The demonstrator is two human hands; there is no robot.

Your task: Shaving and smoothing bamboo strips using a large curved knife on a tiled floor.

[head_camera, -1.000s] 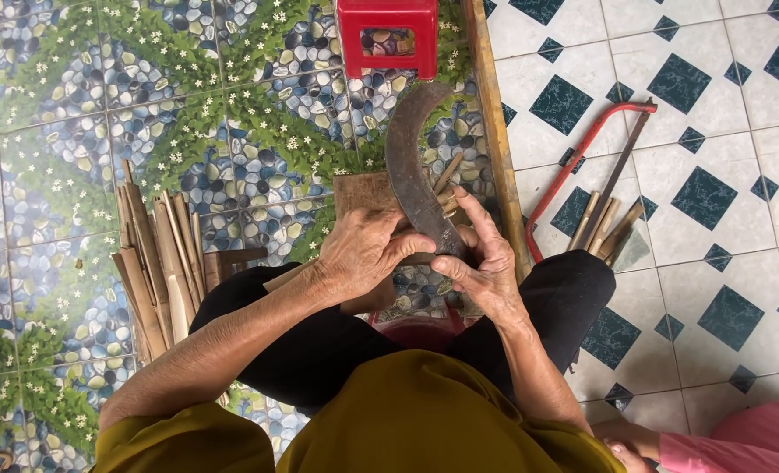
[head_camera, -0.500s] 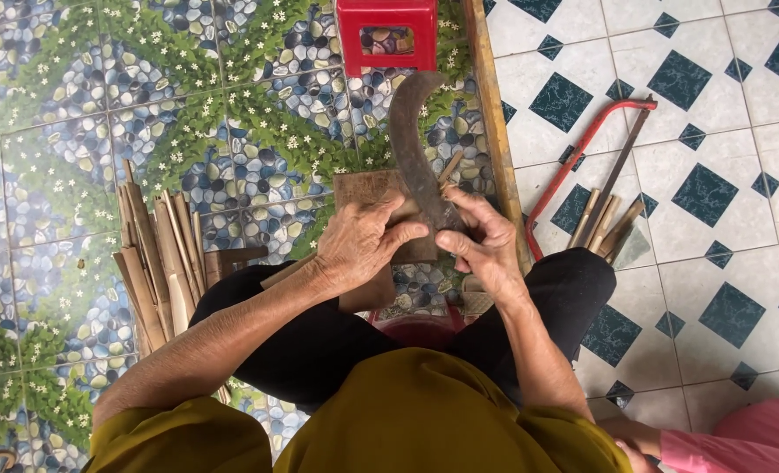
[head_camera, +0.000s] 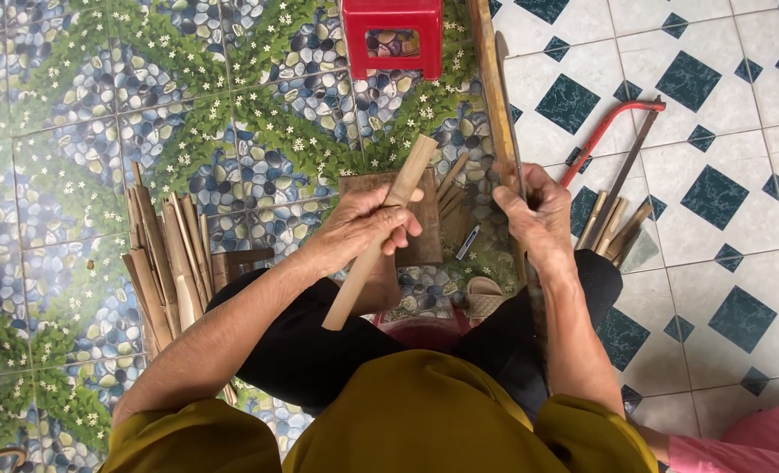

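Since half a second ago the hands have parted: the left hand point(head_camera: 359, 229) has drawn the bamboo stick point(head_camera: 380, 229) away toward 9 o'clock, while the right hand point(head_camera: 534, 215) has swung the blade point(head_camera: 507, 114) off to 3 o'clock, so it now shows edge-on as a thin dark line pointing to 12.

Left fingers are wrapped around the stick near its middle; the stick tilts, upper end toward 1 o'clock over the wooden block point(head_camera: 424, 241), lower end toward 7 o'clock above the knee. Right fingers are clenched on the blade's handle — blade and stick are apart.

At 9 o'clock from the left hand a pile of split bamboo strips point(head_camera: 166, 263) lies on the pebble-patterned floor point(head_camera: 74, 131). At 12 o'clock stands a red plastic stool point(head_camera: 394, 37), and a long wooden pole point(head_camera: 490, 79) runs just beside the blade. At 3 o'clock from the right hand lie a red-framed saw point(head_camera: 613, 127) and a few short bamboo pieces point(head_camera: 613, 223) on white tiles with dark diamonds point(head_camera: 722, 263).
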